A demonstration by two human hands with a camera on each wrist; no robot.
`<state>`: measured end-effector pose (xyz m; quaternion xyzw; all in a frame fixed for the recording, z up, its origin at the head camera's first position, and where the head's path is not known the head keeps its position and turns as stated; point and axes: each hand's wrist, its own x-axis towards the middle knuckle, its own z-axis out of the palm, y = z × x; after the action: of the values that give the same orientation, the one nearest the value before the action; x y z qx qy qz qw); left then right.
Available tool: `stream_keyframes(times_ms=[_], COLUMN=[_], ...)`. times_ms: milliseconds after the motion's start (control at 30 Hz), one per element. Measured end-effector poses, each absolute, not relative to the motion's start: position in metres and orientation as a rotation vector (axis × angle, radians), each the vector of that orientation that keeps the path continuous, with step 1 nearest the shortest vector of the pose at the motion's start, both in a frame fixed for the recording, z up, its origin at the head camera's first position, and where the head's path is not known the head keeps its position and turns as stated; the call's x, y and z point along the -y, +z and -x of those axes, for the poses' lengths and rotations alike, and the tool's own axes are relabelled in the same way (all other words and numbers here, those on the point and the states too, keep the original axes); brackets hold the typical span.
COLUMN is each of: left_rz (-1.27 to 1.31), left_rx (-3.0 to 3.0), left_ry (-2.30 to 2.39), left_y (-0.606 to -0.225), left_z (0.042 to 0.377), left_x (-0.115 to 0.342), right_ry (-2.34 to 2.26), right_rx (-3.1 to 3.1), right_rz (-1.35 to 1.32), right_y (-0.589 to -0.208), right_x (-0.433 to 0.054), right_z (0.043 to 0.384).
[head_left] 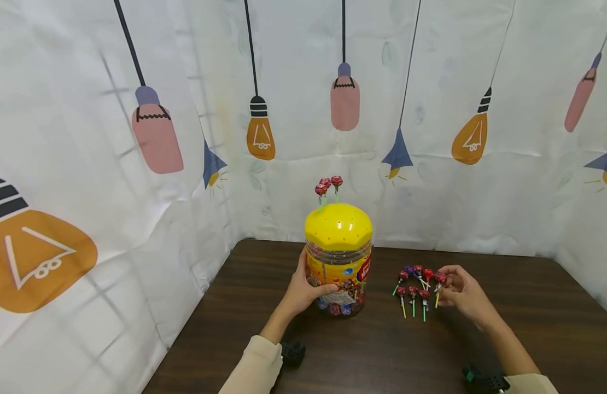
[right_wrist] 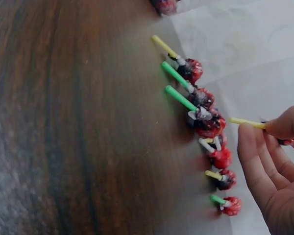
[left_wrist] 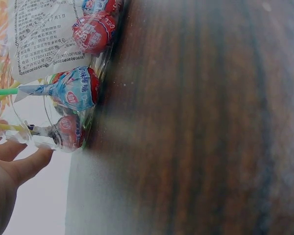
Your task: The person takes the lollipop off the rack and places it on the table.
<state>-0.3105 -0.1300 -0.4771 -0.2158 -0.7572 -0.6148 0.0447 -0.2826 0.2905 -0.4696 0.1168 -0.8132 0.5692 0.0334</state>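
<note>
A clear plastic jar of lollipops (head_left: 339,272) with a yellow lid (head_left: 338,227) stands upright on the table. My left hand (head_left: 301,291) grips the jar's left side, thumb across the front; wrapped lollipops show through its wall in the left wrist view. Three lollipops (head_left: 336,180) stick up from the lid, candy ends on top. To the right, my right hand (head_left: 463,295) pinches a lollipop by its yellow stick (right_wrist: 247,122); in the right wrist view its candy end is mostly hidden behind the fingers. Several loose lollipops (head_left: 413,293) with red wrappers lie just left of that hand.
The dark wooden table (head_left: 377,355) reaches back to a white curtain (head_left: 293,202) printed with hanging lamps. Among the loose lollipops lies one with a purple wrapper (head_left: 409,270). Black bands (head_left: 293,354) are on both wrists.
</note>
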Motion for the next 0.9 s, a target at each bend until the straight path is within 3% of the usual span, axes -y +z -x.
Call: stream_keyframes(times_ms=[900], left_rz=[0.66], left_rx=[2.321], left_ry=[-1.876], left_y=[-0.475], left_z=[0.309], left_x=[0.13], right_ry=[1.775], right_rx=[2.752], right_rz=[-0.483], right_y=[-0.486], right_x=[-0.305], right_z=[0.287])
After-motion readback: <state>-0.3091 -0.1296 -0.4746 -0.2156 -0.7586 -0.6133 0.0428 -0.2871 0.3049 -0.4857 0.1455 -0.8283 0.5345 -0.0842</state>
